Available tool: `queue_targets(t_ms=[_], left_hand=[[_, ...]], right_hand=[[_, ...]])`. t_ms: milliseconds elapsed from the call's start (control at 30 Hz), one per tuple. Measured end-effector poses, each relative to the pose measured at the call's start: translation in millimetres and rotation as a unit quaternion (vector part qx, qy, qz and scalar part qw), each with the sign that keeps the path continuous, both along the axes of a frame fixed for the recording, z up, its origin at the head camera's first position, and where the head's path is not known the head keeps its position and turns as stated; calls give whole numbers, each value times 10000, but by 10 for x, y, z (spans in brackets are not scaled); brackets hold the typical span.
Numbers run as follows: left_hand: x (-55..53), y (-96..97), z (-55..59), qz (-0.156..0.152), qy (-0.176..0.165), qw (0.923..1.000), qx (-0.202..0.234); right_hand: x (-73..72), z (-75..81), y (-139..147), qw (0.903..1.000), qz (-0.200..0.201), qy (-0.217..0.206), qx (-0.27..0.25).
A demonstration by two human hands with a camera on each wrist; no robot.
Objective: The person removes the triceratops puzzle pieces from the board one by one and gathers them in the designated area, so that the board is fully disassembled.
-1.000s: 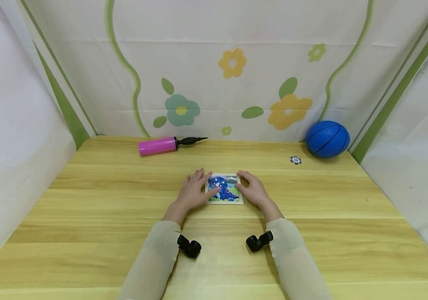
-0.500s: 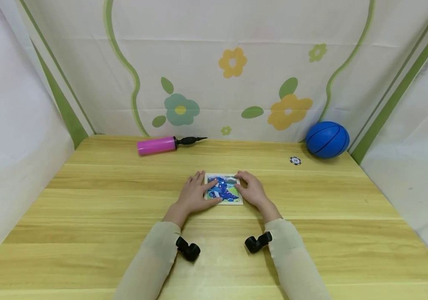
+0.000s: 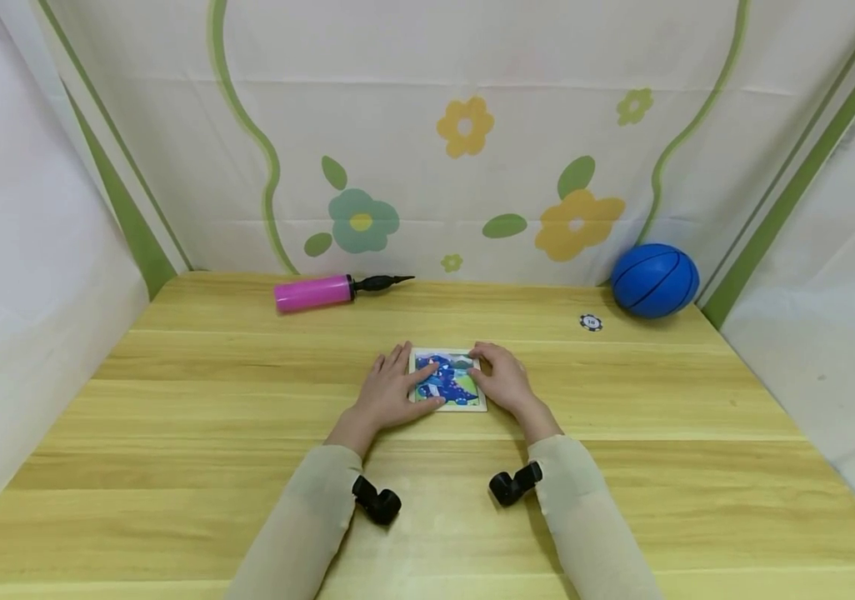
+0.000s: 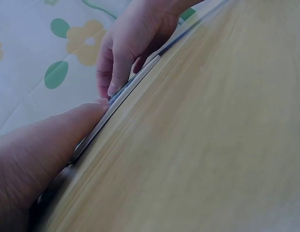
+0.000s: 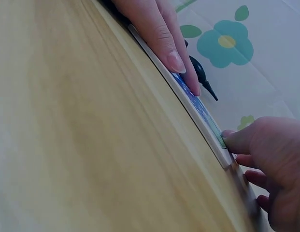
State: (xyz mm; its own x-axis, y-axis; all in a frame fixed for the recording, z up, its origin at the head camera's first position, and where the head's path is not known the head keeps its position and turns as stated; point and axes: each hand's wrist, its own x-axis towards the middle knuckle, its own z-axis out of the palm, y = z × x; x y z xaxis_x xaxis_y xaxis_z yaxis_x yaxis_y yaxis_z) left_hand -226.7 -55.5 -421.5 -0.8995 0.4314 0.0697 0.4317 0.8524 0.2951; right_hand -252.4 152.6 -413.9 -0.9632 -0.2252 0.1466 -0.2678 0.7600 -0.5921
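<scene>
A small square jigsaw puzzle (image 3: 461, 388) with a blue dinosaur picture and a pale wooden frame lies flat on the table. My left hand (image 3: 384, 395) rests over its left side, thumb and index finger stretched across the picture, the other fingers along the left edge. At the right edge, my right hand (image 3: 504, 379) holds the frame with curled fingers. The right wrist view has the right thumb (image 5: 236, 140) on top near the corner and the other fingers beyond the edge. Left fingertips (image 5: 177, 63) press on the picture there.
Toward the back left lies a pink hand pump (image 3: 315, 293) with a black nozzle. A blue ball (image 3: 655, 281) sits in the back right corner, with a round poker chip (image 3: 590, 322) beside it. Fabric walls border the wooden table (image 3: 195, 467).
My left index finger and thumb have shifted lower on the picture, the index now reaching across it. My right hand has stayed at the right edge.
</scene>
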Motion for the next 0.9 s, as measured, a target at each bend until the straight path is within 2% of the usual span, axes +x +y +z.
queue_targets(t_ms=[233,600,733,900], left_hand=[[-9,5,-27,-34,-14,10000,-62],[-21,11,-15,-7,-13,9999,-170],[-29,15,-20,8,-34,9999,-160],[-21,11,-15,55,-95,9998,-143]], right_hand=[[-14,-6,-25,9998,-94,-86,132],[-35,6,-40,9998,-189,-69,-83],[-51,-3,-40,9986,-271,-41,-461],[-59,0,-52,9921,-158,-157,-1236]])
